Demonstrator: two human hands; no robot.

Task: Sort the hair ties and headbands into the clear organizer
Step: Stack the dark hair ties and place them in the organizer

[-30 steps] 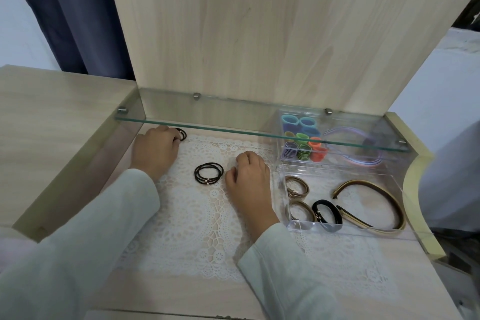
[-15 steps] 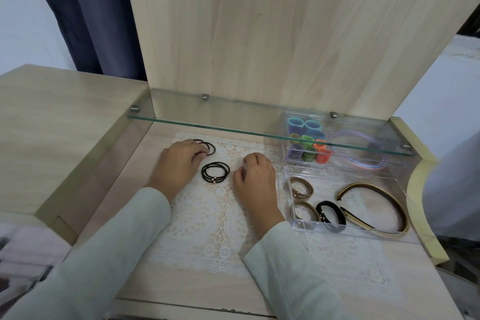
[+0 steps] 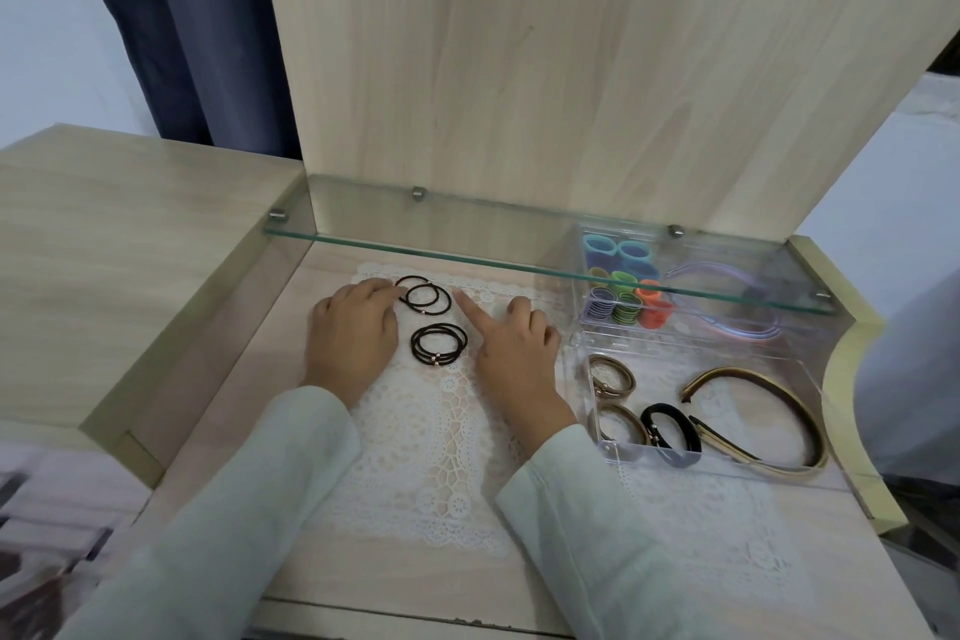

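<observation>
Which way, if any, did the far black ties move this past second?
Yes. The far ties slid right, off the lace mat's far-left corner, toward the near ties, with the left hand on them.

Two headbands (image 3: 753, 377), two black hair-tie bundles (image 3: 438, 359)

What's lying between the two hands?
Head view: the near black hair ties lie on the lace mat between left hand and right hand; the far black ties between their fingertips.
</observation>
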